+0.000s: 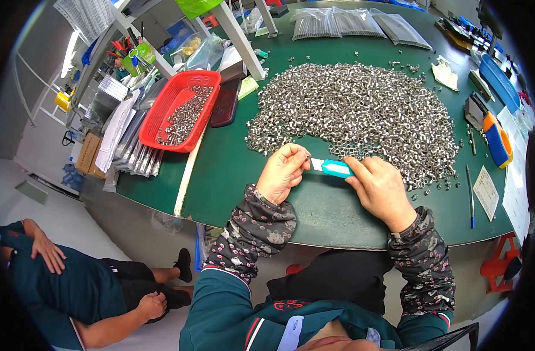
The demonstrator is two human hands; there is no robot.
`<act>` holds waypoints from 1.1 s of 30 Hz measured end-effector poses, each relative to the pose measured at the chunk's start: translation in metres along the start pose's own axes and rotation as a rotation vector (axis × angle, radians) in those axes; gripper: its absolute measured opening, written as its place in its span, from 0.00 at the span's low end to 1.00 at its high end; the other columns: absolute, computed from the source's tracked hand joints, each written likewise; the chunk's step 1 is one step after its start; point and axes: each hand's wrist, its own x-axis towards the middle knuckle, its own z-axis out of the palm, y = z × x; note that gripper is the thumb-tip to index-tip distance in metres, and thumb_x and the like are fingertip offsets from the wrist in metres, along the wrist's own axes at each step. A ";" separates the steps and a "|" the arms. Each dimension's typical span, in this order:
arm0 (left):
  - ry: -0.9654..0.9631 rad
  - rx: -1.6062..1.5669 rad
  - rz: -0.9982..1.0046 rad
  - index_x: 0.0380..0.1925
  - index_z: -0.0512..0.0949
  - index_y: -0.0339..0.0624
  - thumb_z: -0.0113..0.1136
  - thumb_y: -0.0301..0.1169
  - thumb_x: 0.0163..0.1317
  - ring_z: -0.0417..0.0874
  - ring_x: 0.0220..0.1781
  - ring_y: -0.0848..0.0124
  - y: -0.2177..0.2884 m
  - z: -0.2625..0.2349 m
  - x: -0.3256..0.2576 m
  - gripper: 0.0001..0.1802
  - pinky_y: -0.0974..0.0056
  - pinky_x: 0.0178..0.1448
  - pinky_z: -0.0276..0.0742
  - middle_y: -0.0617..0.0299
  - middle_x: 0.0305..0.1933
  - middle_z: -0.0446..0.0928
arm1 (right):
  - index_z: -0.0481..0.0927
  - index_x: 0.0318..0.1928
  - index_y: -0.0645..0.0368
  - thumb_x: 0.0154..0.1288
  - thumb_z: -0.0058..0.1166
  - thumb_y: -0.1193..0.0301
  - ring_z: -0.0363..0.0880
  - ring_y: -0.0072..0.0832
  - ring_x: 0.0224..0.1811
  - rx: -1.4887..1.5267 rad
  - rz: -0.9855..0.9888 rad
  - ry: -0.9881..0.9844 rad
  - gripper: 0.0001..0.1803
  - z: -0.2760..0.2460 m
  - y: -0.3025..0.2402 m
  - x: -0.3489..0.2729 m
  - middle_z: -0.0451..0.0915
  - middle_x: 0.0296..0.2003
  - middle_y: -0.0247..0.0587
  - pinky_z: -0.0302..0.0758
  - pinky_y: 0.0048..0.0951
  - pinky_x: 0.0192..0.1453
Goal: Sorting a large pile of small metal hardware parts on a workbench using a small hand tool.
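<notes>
The teal-handled knife with a flat pale blade [336, 169] is held at the near margin of the broad pile of small silver metal rings [361, 111]. The right hand [377, 186] is closed on the handle's right end, with the blade pointing left; this grip probably leaves the tip free for fine control. Opposite, the left hand [284, 171] has its thumb and forefinger pinched on a small metallic piece [308, 158], mostly hidden by the fingertips; whether blade and piece touch cannot be told. Both hands stand close to the pile, presumably to shorten the reach. Some rings at its near margin lie in a single layer, an arrangement that may ease picking.

On the near side of the pile, a strip of the dark-green counter [337, 216] extends to a curved front edge, giving the wrists room to turn. Left of the pile, a red rectangular plastic basket [169, 108] holds more small metal parts, perhaps to keep them apart; its high walls and a flat dark-red case [225, 105] limit sideways movement there. Right of the pile, a slim blue pen [471, 202] and an orange-and-blue hand-sized tool [497, 140] bound the other side. Beyond the pile lie clear plastic bags of slender parts [337, 24].
</notes>
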 end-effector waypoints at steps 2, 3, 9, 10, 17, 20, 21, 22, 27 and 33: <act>-0.014 -0.016 0.005 0.34 0.70 0.39 0.49 0.29 0.61 0.56 0.13 0.87 0.001 0.000 -0.001 0.05 0.81 0.14 0.49 0.65 0.25 0.71 | 0.73 0.42 0.55 0.49 0.56 0.68 0.70 0.31 0.26 0.009 0.011 -0.013 0.17 0.000 0.000 0.000 0.68 0.22 0.36 0.68 0.32 0.30; -0.029 -0.033 0.013 0.35 0.70 0.39 0.49 0.29 0.61 0.56 0.13 0.87 0.001 0.000 -0.001 0.05 0.81 0.14 0.49 0.65 0.25 0.71 | 0.73 0.42 0.55 0.49 0.56 0.68 0.70 0.31 0.26 0.009 0.011 -0.014 0.17 0.000 -0.001 0.000 0.68 0.22 0.36 0.68 0.32 0.30; -0.021 0.041 0.014 0.37 0.71 0.39 0.51 0.27 0.60 0.57 0.14 0.88 0.000 0.000 0.000 0.07 0.82 0.15 0.49 0.65 0.26 0.72 | 0.73 0.42 0.56 0.51 0.55 0.68 0.71 0.32 0.25 0.011 0.025 -0.021 0.16 0.000 -0.001 0.000 0.68 0.21 0.37 0.69 0.32 0.28; -0.021 0.041 0.013 0.37 0.71 0.39 0.51 0.27 0.60 0.57 0.14 0.88 0.000 0.001 0.000 0.07 0.82 0.15 0.49 0.65 0.26 0.72 | 0.73 0.42 0.56 0.51 0.55 0.68 0.71 0.32 0.25 0.012 0.027 -0.026 0.16 0.000 -0.001 0.000 0.68 0.21 0.37 0.69 0.32 0.28; 0.032 0.207 0.110 0.34 0.72 0.38 0.54 0.28 0.58 0.57 0.14 0.88 -0.002 0.003 -0.002 0.06 0.81 0.15 0.48 0.66 0.25 0.73 | 0.73 0.41 0.56 0.51 0.55 0.67 0.71 0.31 0.24 -0.010 0.029 -0.046 0.16 -0.001 -0.002 0.000 0.69 0.21 0.37 0.69 0.31 0.27; 0.049 0.213 0.097 0.33 0.72 0.38 0.54 0.28 0.58 0.57 0.14 0.88 -0.002 0.003 -0.002 0.06 0.81 0.15 0.48 0.66 0.24 0.73 | 0.73 0.42 0.57 0.49 0.56 0.67 0.70 0.30 0.24 -0.084 -0.027 0.019 0.18 -0.001 -0.004 0.000 0.68 0.21 0.36 0.69 0.30 0.27; 0.059 0.208 0.081 0.33 0.72 0.37 0.54 0.28 0.58 0.57 0.14 0.88 -0.002 0.003 -0.002 0.06 0.81 0.15 0.48 0.65 0.24 0.72 | 0.73 0.42 0.57 0.49 0.56 0.67 0.70 0.30 0.24 -0.085 -0.028 0.020 0.18 -0.001 -0.005 0.000 0.68 0.21 0.36 0.69 0.30 0.27; 0.059 0.208 0.083 0.33 0.72 0.37 0.54 0.28 0.58 0.57 0.14 0.88 -0.001 0.003 -0.002 0.06 0.81 0.15 0.48 0.65 0.24 0.72 | 0.73 0.43 0.58 0.48 0.57 0.67 0.69 0.30 0.24 -0.116 -0.047 0.029 0.19 -0.001 -0.005 0.000 0.68 0.21 0.36 0.68 0.29 0.27; 0.093 0.095 0.037 0.32 0.71 0.37 0.52 0.29 0.59 0.56 0.13 0.88 -0.001 0.001 -0.002 0.06 0.81 0.14 0.48 0.65 0.23 0.71 | 0.72 0.45 0.60 0.46 0.58 0.68 0.69 0.29 0.25 -0.115 -0.027 0.125 0.22 -0.003 -0.001 0.002 0.67 0.21 0.36 0.68 0.29 0.28; 0.087 0.096 0.061 0.32 0.71 0.37 0.52 0.28 0.59 0.56 0.13 0.88 0.000 0.001 -0.001 0.06 0.81 0.14 0.48 0.65 0.24 0.71 | 0.72 0.45 0.58 0.51 0.54 0.70 0.68 0.32 0.24 -0.059 -0.015 0.037 0.19 -0.001 -0.003 0.001 0.67 0.21 0.37 0.67 0.31 0.28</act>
